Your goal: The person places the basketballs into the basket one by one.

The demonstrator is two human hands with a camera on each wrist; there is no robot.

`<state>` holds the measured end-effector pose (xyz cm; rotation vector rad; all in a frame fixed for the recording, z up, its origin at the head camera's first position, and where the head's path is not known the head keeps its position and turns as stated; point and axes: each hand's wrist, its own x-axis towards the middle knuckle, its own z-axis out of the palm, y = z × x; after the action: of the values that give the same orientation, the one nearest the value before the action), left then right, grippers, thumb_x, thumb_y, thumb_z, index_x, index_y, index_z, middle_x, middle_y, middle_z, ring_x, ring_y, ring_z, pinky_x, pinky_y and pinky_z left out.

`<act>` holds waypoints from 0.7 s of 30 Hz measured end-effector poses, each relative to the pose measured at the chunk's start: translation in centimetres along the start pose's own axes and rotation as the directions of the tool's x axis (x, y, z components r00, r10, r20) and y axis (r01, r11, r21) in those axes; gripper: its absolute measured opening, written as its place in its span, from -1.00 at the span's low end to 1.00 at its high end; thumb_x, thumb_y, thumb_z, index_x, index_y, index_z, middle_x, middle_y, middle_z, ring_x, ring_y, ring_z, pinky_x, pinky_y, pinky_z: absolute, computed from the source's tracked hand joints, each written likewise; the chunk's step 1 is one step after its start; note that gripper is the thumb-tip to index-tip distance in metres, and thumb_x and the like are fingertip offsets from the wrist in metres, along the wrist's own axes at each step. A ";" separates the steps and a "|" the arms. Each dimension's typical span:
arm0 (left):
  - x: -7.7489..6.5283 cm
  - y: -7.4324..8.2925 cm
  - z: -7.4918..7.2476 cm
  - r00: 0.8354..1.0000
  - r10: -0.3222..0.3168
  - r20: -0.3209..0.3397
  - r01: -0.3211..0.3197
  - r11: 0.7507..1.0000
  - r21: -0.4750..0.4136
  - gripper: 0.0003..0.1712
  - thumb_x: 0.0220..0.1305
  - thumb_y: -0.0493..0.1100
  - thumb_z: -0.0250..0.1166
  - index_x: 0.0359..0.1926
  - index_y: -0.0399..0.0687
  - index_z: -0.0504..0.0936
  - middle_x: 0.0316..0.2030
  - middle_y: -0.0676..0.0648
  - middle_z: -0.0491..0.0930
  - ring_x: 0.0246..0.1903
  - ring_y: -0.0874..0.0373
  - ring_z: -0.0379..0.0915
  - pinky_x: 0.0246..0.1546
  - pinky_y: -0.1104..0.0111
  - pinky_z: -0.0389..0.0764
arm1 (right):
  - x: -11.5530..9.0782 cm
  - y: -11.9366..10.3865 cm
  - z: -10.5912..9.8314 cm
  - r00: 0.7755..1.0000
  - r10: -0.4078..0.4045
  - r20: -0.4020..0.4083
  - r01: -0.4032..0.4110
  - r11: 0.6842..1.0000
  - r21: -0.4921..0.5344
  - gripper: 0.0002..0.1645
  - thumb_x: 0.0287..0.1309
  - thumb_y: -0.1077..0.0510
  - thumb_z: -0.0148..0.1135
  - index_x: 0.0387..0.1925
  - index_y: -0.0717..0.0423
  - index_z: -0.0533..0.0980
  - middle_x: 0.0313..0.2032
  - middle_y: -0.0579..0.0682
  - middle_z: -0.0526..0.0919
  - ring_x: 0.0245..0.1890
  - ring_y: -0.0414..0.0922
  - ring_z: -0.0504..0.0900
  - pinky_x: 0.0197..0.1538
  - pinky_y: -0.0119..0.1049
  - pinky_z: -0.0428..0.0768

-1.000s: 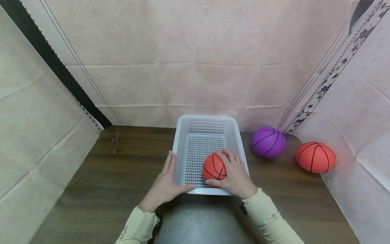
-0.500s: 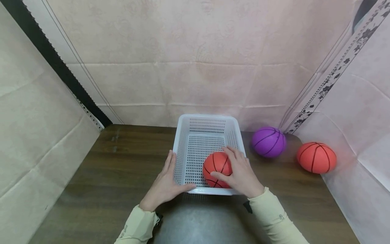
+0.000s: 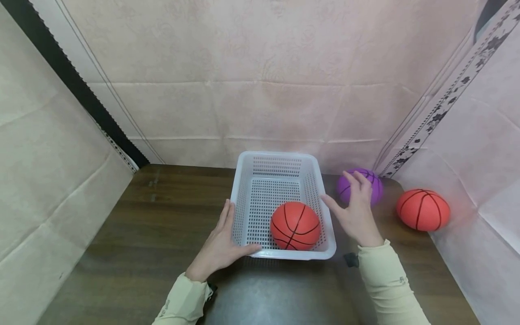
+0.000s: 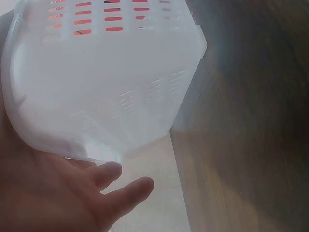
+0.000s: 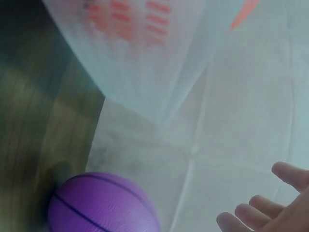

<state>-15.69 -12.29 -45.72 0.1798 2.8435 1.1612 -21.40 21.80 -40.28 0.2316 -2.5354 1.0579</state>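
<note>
A white perforated plastic basket (image 3: 242, 189) stands on the table with an orange-red toy basketball (image 3: 295, 225) in its near right corner. My left hand (image 3: 221, 246) rests on the basket's near left corner, thumb along the front rim and fingers along the left side. In the left wrist view the fingers (image 4: 128, 195) lie straight against the basket's rim. Off the basket's right side, my right hand (image 3: 357, 212) is spread and holds nothing. It overlaps a purple toy basketball (image 3: 375, 187) in the head view; the right wrist view shows that purple ball apart from the fingers.
A second orange-red basketball (image 3: 423, 210) sits at the table's right edge, beside the right cloth wall (image 3: 479, 180). Pale cloth (image 3: 260, 113) hangs behind the brown wooden table (image 3: 162, 225), and another cloth wall (image 3: 48, 180) stands at the left.
My right hand has let go of the orange-red ball in the basket and moved right, out over the rim toward the purple ball. My left hand has stayed at the basket's corner.
</note>
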 end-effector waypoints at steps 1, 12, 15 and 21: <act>0.0 0.0 0.0 1.000 0.002 -0.001 -0.002 1.000 0.000 0.58 -0.29 0.62 0.35 0.54 0.11 -0.34 0.49 0.27 -0.52 0.35 -0.18 0.11 0.18 -0.14 0.33 | 0.1 0.3 0.0 1.000 0.011 -0.013 -0.011 1.000 0.002 0.04 0.08 -0.20 0.39 0.46 0.04 0.11 0.40 0.21 -0.07 0.39 0.20 -0.03 0.22 0.36 0.19; -0.1 0.0 -0.2 1.000 -0.011 -0.007 0.011 1.000 -0.009 0.58 -0.30 0.60 0.39 0.54 0.15 -0.34 0.48 0.33 -0.52 0.31 -0.12 0.19 0.16 -0.09 0.37 | 1.3 3.4 -0.2 0.980 0.171 -0.101 -0.173 0.985 -0.007 0.08 0.08 -0.25 0.36 0.46 0.07 0.07 0.41 0.18 -0.10 0.39 0.16 -0.09 0.18 0.38 0.23; -0.1 0.0 -0.2 1.000 -0.005 -0.015 0.004 1.000 -0.014 0.57 -0.30 0.58 0.40 0.54 0.15 -0.34 0.48 0.33 -0.52 0.31 -0.10 0.19 0.16 -0.08 0.38 | 1.7 4.1 -0.5 0.972 0.202 -0.123 -0.205 0.979 -0.011 0.09 0.08 -0.26 0.35 0.46 0.06 0.05 0.41 0.17 -0.10 0.39 0.14 -0.11 0.23 0.36 0.17; -0.1 0.0 0.0 1.000 -0.015 -0.015 0.014 1.000 -0.023 0.57 -0.30 0.59 0.39 0.54 0.19 -0.35 0.47 0.37 -0.52 0.31 -0.13 0.18 0.16 -0.10 0.37 | 2.5 5.7 -1.1 0.961 0.218 -0.170 -0.232 0.970 -0.069 0.13 0.05 -0.32 0.34 0.47 0.07 0.03 0.41 0.20 -0.10 0.39 0.17 -0.15 0.30 0.30 -0.06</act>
<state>-15.63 -12.30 -45.68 0.1494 2.8380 1.1969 -25.08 26.54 -42.24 -0.1660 -2.4947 0.9973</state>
